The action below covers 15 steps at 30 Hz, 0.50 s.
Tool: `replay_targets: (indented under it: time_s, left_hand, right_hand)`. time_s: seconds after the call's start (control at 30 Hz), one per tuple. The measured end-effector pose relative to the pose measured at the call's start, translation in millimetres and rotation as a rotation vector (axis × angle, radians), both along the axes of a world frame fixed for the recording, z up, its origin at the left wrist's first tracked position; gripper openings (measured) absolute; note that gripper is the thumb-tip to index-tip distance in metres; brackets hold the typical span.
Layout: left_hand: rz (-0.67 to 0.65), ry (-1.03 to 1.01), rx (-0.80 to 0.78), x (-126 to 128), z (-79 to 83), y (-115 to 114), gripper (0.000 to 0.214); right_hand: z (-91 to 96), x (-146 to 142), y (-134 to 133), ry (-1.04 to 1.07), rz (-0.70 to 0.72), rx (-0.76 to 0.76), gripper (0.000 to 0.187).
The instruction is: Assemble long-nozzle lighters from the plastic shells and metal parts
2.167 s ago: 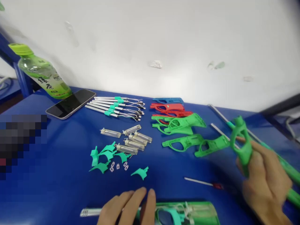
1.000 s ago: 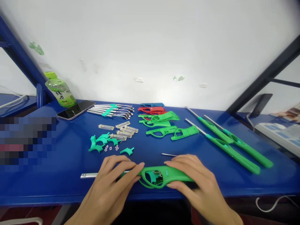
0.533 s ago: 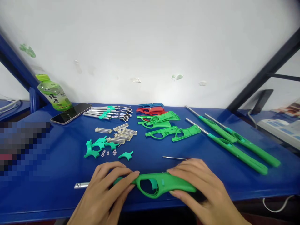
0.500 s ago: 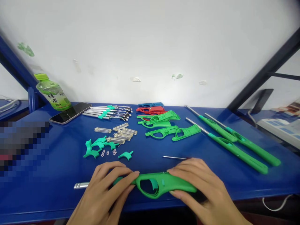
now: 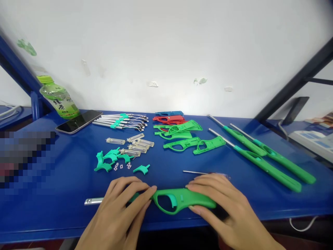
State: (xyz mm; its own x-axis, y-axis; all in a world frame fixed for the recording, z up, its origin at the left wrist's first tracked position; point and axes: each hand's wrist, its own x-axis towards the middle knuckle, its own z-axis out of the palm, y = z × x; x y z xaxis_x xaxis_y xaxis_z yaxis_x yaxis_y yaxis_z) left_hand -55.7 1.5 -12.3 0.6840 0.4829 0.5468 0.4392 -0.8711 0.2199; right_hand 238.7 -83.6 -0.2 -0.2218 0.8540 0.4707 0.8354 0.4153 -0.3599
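Observation:
A green long-reach lighter (image 5: 186, 200) lies sideways between both hands near the desk's front edge, its metal tube pointing left and a teal trigger showing in the finger hole. My left hand (image 5: 122, 211) is closed around its neck, thumb and fingertips pinching where tube and handle meet. The handle's right end is gripped by my right hand (image 5: 223, 205), fingers on top and thumb below. Just beyond the right hand lies a screwdriver (image 5: 196, 172), its handle partly hidden. Loose teal triggers (image 5: 142, 169) and tiny pale clips (image 5: 121, 166) lie beyond the left hand.
Clear fuel tanks (image 5: 137, 148), metal tubes with wires (image 5: 117, 121) and green shell halves (image 5: 182, 144) lie farther back, beside red (image 5: 169, 119) and blue shells (image 5: 169, 113). Lighters (image 5: 267, 168) rest at right. A phone (image 5: 79, 121) and bottle (image 5: 59, 99) are at left.
Both hands still grip the lighter. Its handle has tipped slightly, and the gap along its lower edge by the finger hole looks narrower. The whole view has shifted a little.

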Motion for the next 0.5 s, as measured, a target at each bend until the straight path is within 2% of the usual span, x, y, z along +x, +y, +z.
replay_targets:
  time_s: [0.27, 0.5]
  left_hand:
    - [-0.016, 0.003, 0.022, 0.8, -1.6, 2.4, 0.045]
    - [0.018, 0.122, 0.148, 0.5, -1.3, -1.7, 0.055]
  right_hand:
    - [0.1, 0.2, -1.4, 0.017, -0.002, -0.020, 0.023]
    - [-1.6, -2.9, -7.6, -0.045, -0.051, -0.098, 0.029]
